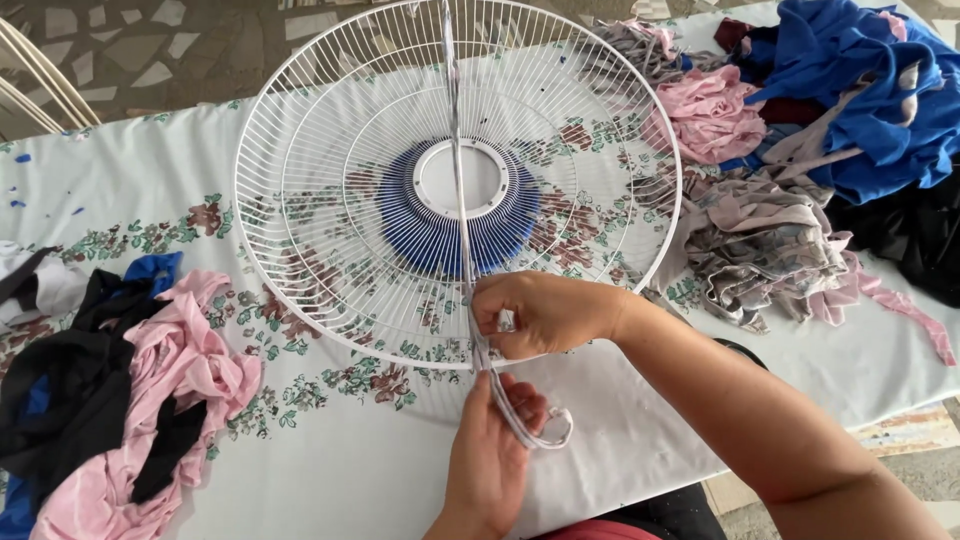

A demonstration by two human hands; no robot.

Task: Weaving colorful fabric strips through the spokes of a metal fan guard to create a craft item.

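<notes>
A round white wire fan guard (330, 180) with a blue and white hub (460, 205) lies on a table under a white flowered cloth (330, 450). A thin white fabric strip (455, 120) runs straight across the guard from its far rim to its near rim. My right hand (545, 312) pinches that strip at the near rim. My left hand (490, 455) sits just below and grips the strip's loose looped end (545, 432).
A heap of pink, black and blue cloth scraps (120, 390) lies at the left. More scraps in blue, pink, grey and black (800, 150) pile up at the right. Tiled floor (150, 40) shows beyond the table's far edge.
</notes>
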